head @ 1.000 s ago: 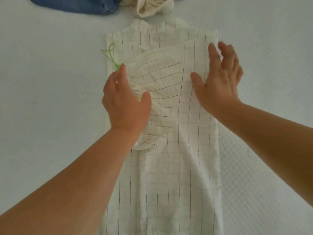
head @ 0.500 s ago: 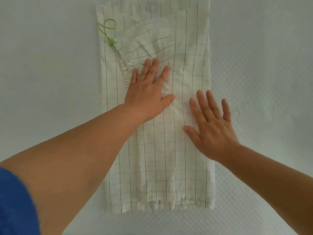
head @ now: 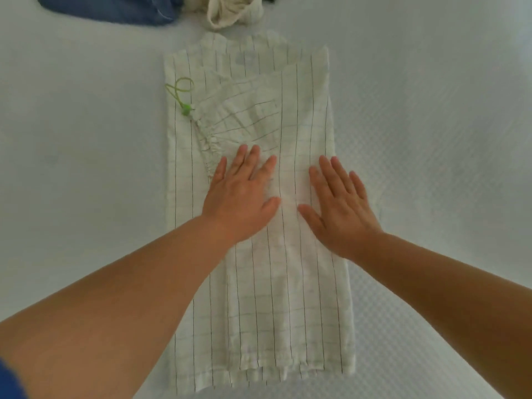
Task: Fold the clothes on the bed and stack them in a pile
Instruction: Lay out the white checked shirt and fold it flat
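Observation:
A cream garment with thin dark grid lines (head: 259,298) lies lengthwise on the pale bed (head: 72,182), folded into a long strip with its sleeve laid across the upper part. A green drawstring loop (head: 180,95) sticks out near its upper left edge. My left hand (head: 240,198) lies flat on the cloth with fingers straight, just below the gathered sleeve cuff. Beside it, my right hand (head: 338,207) presses flat near the garment's right edge. Neither hand grips the fabric.
At the far edge lie a blue denim garment (head: 115,10) and a crumpled cream cloth (head: 230,11). Bare bedsheet stretches out on both sides of the striped garment.
My left hand went from gripping the sleeve to lying flat below it. My right hand slid down the cloth towards me, then drew level beside the left.

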A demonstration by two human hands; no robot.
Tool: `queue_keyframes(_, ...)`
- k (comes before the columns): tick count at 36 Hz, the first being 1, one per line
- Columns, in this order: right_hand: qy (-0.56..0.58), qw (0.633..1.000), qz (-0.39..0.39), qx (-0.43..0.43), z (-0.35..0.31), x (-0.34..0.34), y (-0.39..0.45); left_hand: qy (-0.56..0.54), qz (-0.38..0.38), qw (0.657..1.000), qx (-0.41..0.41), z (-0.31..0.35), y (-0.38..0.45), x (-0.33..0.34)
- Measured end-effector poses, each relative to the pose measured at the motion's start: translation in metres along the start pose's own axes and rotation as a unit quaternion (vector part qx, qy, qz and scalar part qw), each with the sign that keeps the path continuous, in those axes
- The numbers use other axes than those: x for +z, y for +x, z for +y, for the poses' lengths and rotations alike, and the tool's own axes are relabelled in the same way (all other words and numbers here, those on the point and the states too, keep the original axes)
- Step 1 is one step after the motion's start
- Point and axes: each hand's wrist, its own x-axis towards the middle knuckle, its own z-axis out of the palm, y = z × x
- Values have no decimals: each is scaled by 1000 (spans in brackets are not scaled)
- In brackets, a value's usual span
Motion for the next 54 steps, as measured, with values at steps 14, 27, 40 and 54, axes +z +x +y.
queue_keyframes(14, 19, 996, 31, 86, 34, -32, 172, 8, 43, 999, -27, -17, 55, 26)
queue_keyframes(27, -53, 997, 15, 62, 54, -50, 225, -22, 37, 998, -34, -23, 63, 39)
queue_keyframes(40, 8, 996, 72, 46, 44, -78, 215, -50, 117, 989, -76, -66, 93, -37)
queue_keyframes(54, 43, 984, 156, 67, 32, -62, 173, 140, -20, 986, -92, -91, 119, -35)
